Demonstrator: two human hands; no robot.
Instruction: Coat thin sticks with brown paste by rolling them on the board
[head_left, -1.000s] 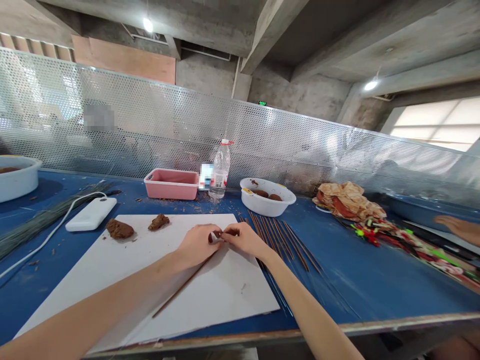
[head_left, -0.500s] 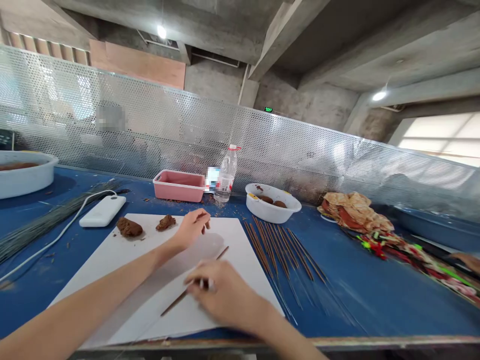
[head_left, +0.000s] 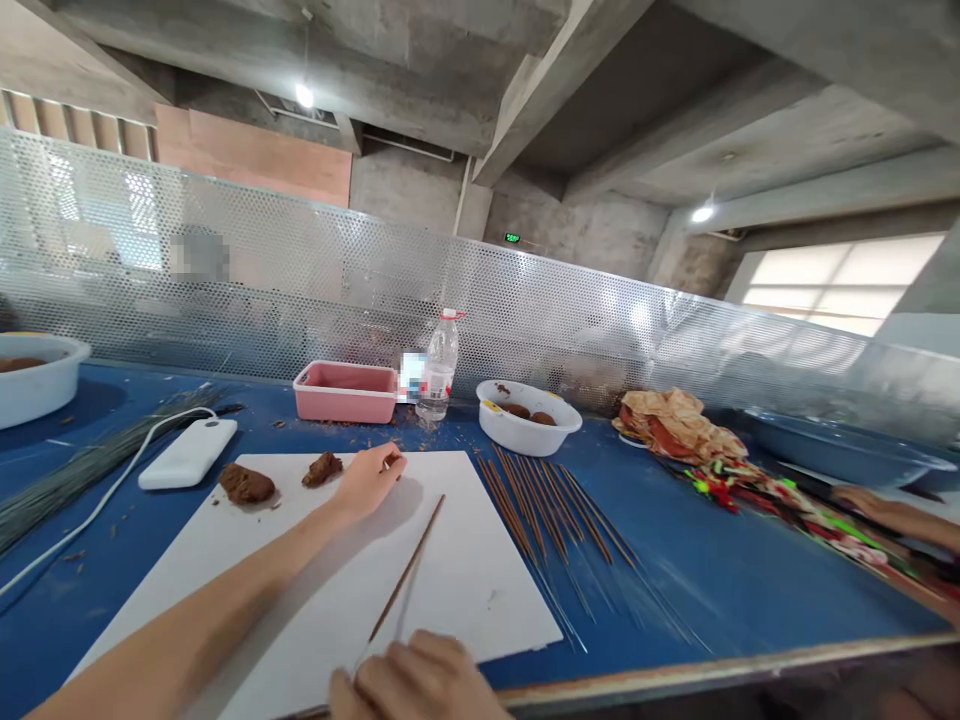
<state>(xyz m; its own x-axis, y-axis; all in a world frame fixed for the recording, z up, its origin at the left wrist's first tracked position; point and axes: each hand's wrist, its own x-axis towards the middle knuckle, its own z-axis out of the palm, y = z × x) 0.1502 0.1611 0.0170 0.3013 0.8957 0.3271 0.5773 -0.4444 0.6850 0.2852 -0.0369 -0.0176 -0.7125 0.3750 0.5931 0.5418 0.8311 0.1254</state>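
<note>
My right hand is at the paper's near edge, fingers closed where the thin bare wire end of a brown-coated stick runs in. The coated part of the stick slants away over a white sheet. Above the sheet, my left hand is closed with fingertips together; a small dark bit shows between them, too small to name. Just left of it lies a small brown clay-like lump, and farther left a larger brown lump.
Several brown-coated wire sticks lie right of the sheet. Behind stand a pink box, a bottle and a white basin. A white power bank and bare wires lie left. Another person's hand is far right.
My right hand has drawn back from the stick's coated part to the wire end near the table edge. The stick now stands steeper in view. My left hand stays close to the small lump.
</note>
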